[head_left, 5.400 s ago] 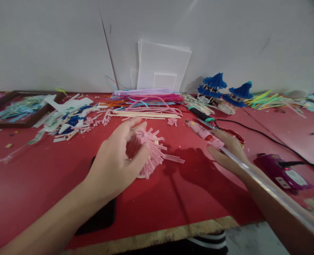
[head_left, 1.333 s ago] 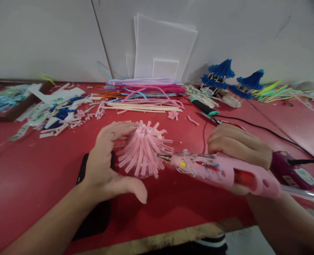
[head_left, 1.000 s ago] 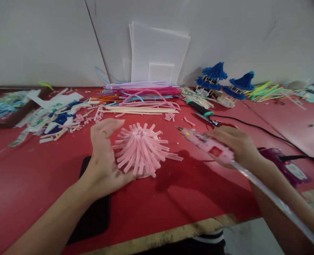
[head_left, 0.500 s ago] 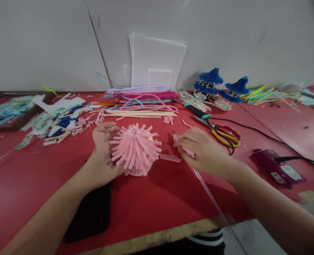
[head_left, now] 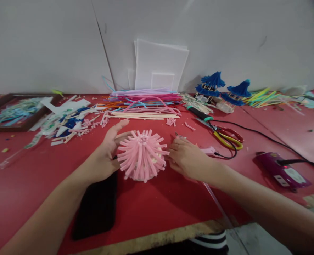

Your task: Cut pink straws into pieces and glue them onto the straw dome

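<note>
A small model with a shaggy roof of pink fuzzy pipe-cleaner pieces (head_left: 142,156) stands on the red table. My left hand (head_left: 105,156) is at its left side, fingers spread, one finger reaching behind the roof edge; whether it touches is unclear. My right hand (head_left: 189,157) is closed around a pink hot glue gun (head_left: 207,151), mostly covered by the hand. Its nozzle shows beyond the fingers, and a clear glue stick (head_left: 215,198) trails toward the table edge. The right fingertips, partly hidden, are close to the roof's right side.
Pipe cleaners (head_left: 146,102) lie in bundles at the back below white sheets (head_left: 161,63). Cut scraps (head_left: 69,122) and a framed tray (head_left: 18,128) are left. A phone (head_left: 95,209), pliers (head_left: 228,138), a black-handled tool (head_left: 199,112), a purple power box (head_left: 281,170) and blue-roofed models (head_left: 211,85) sit around.
My right hand has moved left toward the pink model, and the glue gun's handle now shows to its right. My left hand's fingers have spread. The view has shifted slightly.
</note>
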`<action>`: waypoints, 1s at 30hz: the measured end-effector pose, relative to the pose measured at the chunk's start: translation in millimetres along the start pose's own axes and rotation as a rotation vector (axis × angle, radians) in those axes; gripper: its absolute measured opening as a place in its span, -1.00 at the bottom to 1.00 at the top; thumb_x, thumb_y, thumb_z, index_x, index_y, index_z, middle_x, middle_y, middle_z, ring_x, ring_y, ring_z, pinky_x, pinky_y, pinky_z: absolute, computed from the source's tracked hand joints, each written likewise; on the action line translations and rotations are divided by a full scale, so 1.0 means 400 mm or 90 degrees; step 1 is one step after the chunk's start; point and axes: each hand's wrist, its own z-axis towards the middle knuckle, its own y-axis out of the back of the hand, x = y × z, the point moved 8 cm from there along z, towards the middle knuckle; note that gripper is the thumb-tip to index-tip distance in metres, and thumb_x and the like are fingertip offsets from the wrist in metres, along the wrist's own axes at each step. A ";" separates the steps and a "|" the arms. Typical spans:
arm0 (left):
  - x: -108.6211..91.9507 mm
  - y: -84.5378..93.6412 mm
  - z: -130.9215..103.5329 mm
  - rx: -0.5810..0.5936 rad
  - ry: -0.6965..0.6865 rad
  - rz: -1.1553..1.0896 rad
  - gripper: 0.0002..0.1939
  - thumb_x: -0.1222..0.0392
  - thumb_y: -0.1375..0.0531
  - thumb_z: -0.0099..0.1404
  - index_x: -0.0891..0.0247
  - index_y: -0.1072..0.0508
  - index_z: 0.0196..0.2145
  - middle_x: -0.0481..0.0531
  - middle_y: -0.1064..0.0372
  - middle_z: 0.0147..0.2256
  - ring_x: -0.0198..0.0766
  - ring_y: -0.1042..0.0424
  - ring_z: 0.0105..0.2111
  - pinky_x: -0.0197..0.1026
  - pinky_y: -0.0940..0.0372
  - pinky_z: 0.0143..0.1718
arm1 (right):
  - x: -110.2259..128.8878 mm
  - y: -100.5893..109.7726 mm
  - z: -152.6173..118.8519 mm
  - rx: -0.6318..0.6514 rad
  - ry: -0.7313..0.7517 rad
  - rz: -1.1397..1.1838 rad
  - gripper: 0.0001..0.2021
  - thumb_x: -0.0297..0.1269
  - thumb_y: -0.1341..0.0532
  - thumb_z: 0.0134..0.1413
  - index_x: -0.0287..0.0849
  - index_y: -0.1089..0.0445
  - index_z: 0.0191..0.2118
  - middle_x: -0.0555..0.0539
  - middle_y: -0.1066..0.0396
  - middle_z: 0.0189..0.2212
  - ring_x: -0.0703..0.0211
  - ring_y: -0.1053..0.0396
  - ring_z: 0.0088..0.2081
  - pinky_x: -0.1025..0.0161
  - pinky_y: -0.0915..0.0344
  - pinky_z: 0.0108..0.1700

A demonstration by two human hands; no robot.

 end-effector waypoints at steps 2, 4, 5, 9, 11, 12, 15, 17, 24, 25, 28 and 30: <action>0.010 -0.024 -0.004 0.084 0.013 -0.048 -0.30 0.13 -0.29 0.16 0.07 -0.19 0.24 0.23 -0.50 -0.11 -0.07 -0.58 -0.31 -0.14 -0.51 -0.45 | 0.000 0.003 0.001 0.007 -0.012 0.010 -0.84 -0.37 -0.10 0.17 -0.27 -0.43 -0.31 -0.19 -0.46 -0.31 0.04 -0.31 -0.25 0.12 -0.13 -0.11; 0.014 -0.036 -0.007 0.127 0.026 -0.085 -0.31 0.19 -0.27 0.17 0.05 -0.18 0.24 0.24 -0.44 -0.01 -0.03 -0.57 -0.23 -0.09 -0.53 -0.36 | 0.000 0.005 0.001 0.017 -0.020 0.014 -0.85 -0.35 -0.13 0.16 -0.26 -0.42 -0.30 -0.18 -0.46 -0.32 0.04 -0.32 -0.26 0.13 -0.15 -0.12; 0.014 -0.038 -0.009 0.133 0.031 -0.097 -0.31 0.21 -0.27 0.15 0.05 -0.20 0.23 0.23 -0.41 0.03 -0.01 -0.56 -0.20 -0.07 -0.53 -0.30 | -0.001 0.006 0.001 0.021 -0.025 0.012 -0.86 -0.33 -0.15 0.15 -0.26 -0.42 -0.30 -0.18 -0.46 -0.33 0.04 -0.32 -0.25 0.12 -0.16 -0.11; 0.010 -0.039 -0.011 0.141 0.046 -0.112 -0.32 0.25 -0.28 0.13 0.05 -0.24 0.21 0.20 -0.42 0.05 0.04 -0.55 -0.12 0.02 -0.51 -0.15 | -0.013 0.012 -0.002 0.018 -0.050 0.001 -0.86 -0.31 -0.19 0.13 -0.27 -0.41 -0.27 -0.19 -0.45 -0.34 0.02 -0.35 -0.26 0.12 -0.18 -0.13; 0.006 -0.035 -0.011 0.135 0.050 -0.109 -0.35 0.25 -0.28 0.13 0.08 -0.29 0.18 0.21 -0.43 0.03 0.07 -0.54 -0.10 0.05 -0.50 -0.12 | -0.024 0.022 -0.004 -0.003 -0.068 0.009 -0.89 -0.37 -0.17 0.13 -0.27 -0.40 -0.26 -0.17 -0.45 -0.35 0.04 -0.36 -0.27 0.14 -0.19 -0.15; 0.004 -0.033 -0.011 0.132 0.051 -0.109 -0.36 0.25 -0.29 0.13 0.10 -0.31 0.17 0.22 -0.44 0.02 0.08 -0.54 -0.09 0.05 -0.50 -0.11 | -0.033 0.028 -0.006 -0.017 -0.079 0.014 -0.90 -0.39 -0.15 0.14 -0.26 -0.40 -0.27 -0.17 -0.45 -0.35 0.05 -0.37 -0.27 0.16 -0.20 -0.16; 0.004 -0.034 -0.010 0.138 0.050 -0.128 -0.37 0.29 -0.30 0.12 0.10 -0.33 0.15 0.19 -0.47 0.00 0.07 -0.53 -0.07 0.05 -0.49 -0.08 | -0.062 0.071 -0.013 -0.118 -0.106 0.057 -0.84 -0.44 -0.08 0.19 -0.24 -0.42 -0.26 -0.15 -0.46 -0.33 0.09 -0.38 -0.26 0.18 -0.24 -0.17; 0.016 -0.040 -0.010 0.146 0.062 -0.164 -0.40 0.30 -0.27 0.15 0.07 -0.32 0.16 0.18 -0.48 -0.01 0.05 -0.53 -0.06 0.06 -0.48 -0.07 | -0.082 0.119 -0.024 -0.236 -0.115 0.122 -0.84 -0.43 -0.09 0.19 -0.21 -0.43 -0.28 -0.11 -0.46 -0.35 0.15 -0.38 -0.29 0.23 -0.26 -0.20; 0.028 -0.042 -0.029 0.045 0.067 -0.128 -0.43 0.24 -0.29 0.13 0.10 -0.36 0.12 0.20 -0.51 -0.08 0.03 -0.58 -0.21 0.00 -0.54 -0.25 | -0.118 0.257 -0.066 -0.511 -0.151 0.405 -0.95 -0.32 -0.26 0.06 -0.15 -0.45 -0.38 0.07 -0.36 -0.56 0.32 -0.25 -0.52 0.35 -0.18 -0.49; 0.018 -0.039 -0.038 0.020 0.061 -0.108 -0.43 0.24 -0.29 0.13 0.11 -0.35 0.12 0.20 -0.50 -0.06 0.02 -0.57 -0.19 0.00 -0.53 -0.22 | -0.113 0.267 -0.065 -0.521 -0.147 0.435 -0.95 -0.32 -0.27 0.05 -0.15 -0.45 -0.39 0.08 -0.32 -0.59 0.34 -0.21 -0.55 0.35 -0.14 -0.52; -0.011 -0.027 -0.071 -0.054 0.075 -0.051 -0.39 0.26 -0.29 0.14 0.18 -0.27 0.15 0.23 -0.46 -0.02 0.01 -0.54 -0.11 -0.01 -0.49 -0.13 | -0.083 0.286 -0.052 -0.528 -0.114 0.508 -0.97 -0.36 -0.26 0.04 -0.16 -0.44 -0.39 0.10 -0.29 -0.60 0.38 -0.14 -0.58 0.37 -0.09 -0.57; -0.018 -0.018 -0.092 -0.091 0.107 -0.005 -0.32 0.24 -0.28 0.15 0.22 -0.18 0.20 0.24 -0.50 -0.10 0.02 -0.53 -0.08 0.05 -0.45 -0.06 | -0.059 0.294 -0.040 -0.523 -0.085 0.524 -0.96 -0.39 -0.25 0.05 -0.16 -0.42 -0.40 0.10 -0.30 -0.58 0.38 -0.17 -0.56 0.38 -0.12 -0.56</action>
